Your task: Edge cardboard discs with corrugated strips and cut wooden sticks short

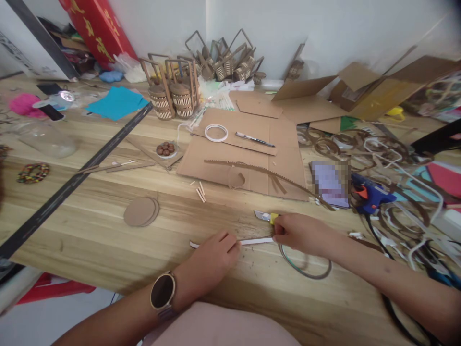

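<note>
My left hand (215, 257), with a round watch (163, 291) on the wrist, presses down on a thin white strip (255, 240) lying on the wooden table (90, 235); its fingers are curled together over the strip. My right hand (300, 232) is closed round a utility knife (264, 216) with a yellow slider, its blade pointing left just above the strip. A thin ring (306, 269) lies under my right wrist.
Flat cardboard sheets (248, 154) with a white ring (216, 132) and a pen (255, 140) lie ahead. Round cardboard discs (140, 211) sit left. A long black ruler (75, 180) crosses the table. A blue glue gun (370, 196) and curved strips crowd the right. Small cardboard baskets (173, 96) stand behind.
</note>
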### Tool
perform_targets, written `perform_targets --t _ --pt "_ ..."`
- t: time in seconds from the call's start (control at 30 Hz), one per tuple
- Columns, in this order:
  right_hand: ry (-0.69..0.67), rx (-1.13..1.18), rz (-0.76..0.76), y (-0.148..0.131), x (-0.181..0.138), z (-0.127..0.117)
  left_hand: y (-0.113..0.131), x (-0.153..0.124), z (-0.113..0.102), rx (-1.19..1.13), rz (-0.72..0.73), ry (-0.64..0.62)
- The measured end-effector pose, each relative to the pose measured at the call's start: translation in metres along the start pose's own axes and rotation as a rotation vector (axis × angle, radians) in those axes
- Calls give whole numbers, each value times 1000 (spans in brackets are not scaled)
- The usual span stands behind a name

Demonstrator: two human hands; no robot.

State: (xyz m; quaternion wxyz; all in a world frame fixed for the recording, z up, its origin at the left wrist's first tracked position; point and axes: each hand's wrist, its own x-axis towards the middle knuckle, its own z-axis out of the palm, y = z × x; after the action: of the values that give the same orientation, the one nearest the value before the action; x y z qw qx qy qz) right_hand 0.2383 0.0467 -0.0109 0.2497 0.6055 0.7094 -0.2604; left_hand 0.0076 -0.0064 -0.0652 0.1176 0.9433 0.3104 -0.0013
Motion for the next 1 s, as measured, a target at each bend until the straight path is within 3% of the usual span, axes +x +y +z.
perform_targets --t 0.33,0.6,0.77,1.0 --pt "22 -55 50 -7 -2 1 3 -2 2 40 2 4" --pt "-24 -12 -65 -19 2 10 -3 -20 0 95 -50 66" --pt "-10 -13 -76 -24 2 10 4 -11 7 69 40 103" --pt "11 -2 -77 -24 -3 10 8 -1 6 62 56 106"
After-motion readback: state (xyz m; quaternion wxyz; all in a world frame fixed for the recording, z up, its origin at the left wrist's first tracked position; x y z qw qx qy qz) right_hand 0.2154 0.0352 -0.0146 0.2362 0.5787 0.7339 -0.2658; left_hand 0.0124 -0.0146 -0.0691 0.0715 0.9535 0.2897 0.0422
